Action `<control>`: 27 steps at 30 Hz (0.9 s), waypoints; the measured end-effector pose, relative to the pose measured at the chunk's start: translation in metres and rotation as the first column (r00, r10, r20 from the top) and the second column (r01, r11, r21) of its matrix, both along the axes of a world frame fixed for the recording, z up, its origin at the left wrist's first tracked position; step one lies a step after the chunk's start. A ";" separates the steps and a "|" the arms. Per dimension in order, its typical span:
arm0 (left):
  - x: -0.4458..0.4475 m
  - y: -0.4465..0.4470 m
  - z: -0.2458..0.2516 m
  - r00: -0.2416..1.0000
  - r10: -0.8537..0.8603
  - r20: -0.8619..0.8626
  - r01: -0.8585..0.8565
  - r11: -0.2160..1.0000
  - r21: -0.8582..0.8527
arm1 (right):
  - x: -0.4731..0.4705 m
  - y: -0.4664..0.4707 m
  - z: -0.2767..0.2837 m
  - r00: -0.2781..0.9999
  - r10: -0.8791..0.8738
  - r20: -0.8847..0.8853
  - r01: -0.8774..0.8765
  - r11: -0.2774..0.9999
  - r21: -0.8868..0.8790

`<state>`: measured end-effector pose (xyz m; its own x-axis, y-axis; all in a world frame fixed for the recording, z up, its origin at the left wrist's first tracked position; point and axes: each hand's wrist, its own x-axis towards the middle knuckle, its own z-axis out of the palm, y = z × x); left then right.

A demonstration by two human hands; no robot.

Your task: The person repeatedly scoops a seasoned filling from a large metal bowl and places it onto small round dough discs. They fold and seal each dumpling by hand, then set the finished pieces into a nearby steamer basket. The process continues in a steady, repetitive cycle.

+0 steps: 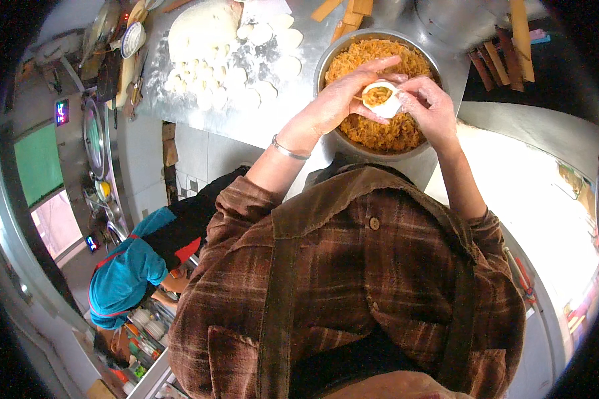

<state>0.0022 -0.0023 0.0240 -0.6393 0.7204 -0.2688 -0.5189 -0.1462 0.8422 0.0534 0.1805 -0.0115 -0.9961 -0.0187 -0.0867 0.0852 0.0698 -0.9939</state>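
Observation:
A round dough wrapper with shredded orange-brown filling in its middle lies cupped in my left hand. The fingers and thumb of my right hand pinch the wrapper's right edge. Its top is still unclosed, and the filling shows. Both hands are above a large round metal bowl heaped with the same shredded filling. Flour whitens my fingers. Part of the left palm is hidden behind the wrapper.
Left of the bowl, a floured steel table carries a large dough mass, small dough pieces and flattened rounds. Wooden strips lie behind the bowl. At lower left a person in blue bends over containers.

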 end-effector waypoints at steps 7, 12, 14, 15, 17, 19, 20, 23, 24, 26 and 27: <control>0.014 0.001 -0.011 0.975 0.157 0.160 -0.188 0.960 0.207 | 0.006 -0.005 0.014 0.999 0.013 -0.043 -0.020 0.985 -0.169; 0.027 0.002 -0.011 0.964 0.205 -0.172 -0.215 0.976 -0.041 | 0.010 -0.012 0.016 0.998 0.065 0.010 -0.063 0.990 -0.127; 0.032 0.002 -0.008 0.948 0.172 -0.268 -0.203 0.975 -0.093 | 0.014 -0.011 0.015 0.996 0.080 0.037 -0.079 0.996 -0.030; 0.034 0.001 -0.006 0.936 0.155 -0.317 -0.198 0.975 -0.106 | 0.016 -0.010 0.014 0.997 0.081 0.003 -0.081 0.993 0.087; 0.037 0.000 -0.001 0.930 0.120 -0.346 -0.181 0.972 -0.151 | 0.019 -0.012 0.012 0.996 0.064 -0.070 -0.053 0.988 0.143; 0.040 -0.002 0.005 0.955 0.083 -0.286 -0.142 0.971 -0.192 | 0.023 -0.017 0.010 0.990 0.014 -0.140 -0.011 1.000 0.016; 0.042 -0.003 0.008 0.974 0.093 -0.206 -0.125 0.981 -0.146 | 0.024 -0.019 0.010 0.990 0.014 -0.139 -0.011 1.000 0.024; 0.044 -0.007 0.018 0.994 0.102 -0.026 -0.102 0.995 -0.011 | 0.027 -0.019 0.016 0.992 -0.002 -0.124 0.006 1.000 0.030; 0.046 -0.009 0.020 0.995 0.103 -0.005 -0.103 0.994 0.022 | 0.031 -0.017 0.020 0.995 -0.018 -0.100 0.022 0.999 0.033; 0.053 -0.010 0.024 0.990 0.141 0.010 -0.142 0.988 0.069 | 0.036 -0.014 0.028 0.999 -0.016 -0.037 0.014 0.999 -0.030; 0.058 -0.009 0.024 0.981 0.192 -0.032 -0.190 0.980 0.051 | 0.038 -0.014 0.032 0.999 -0.010 -0.042 0.007 0.998 -0.063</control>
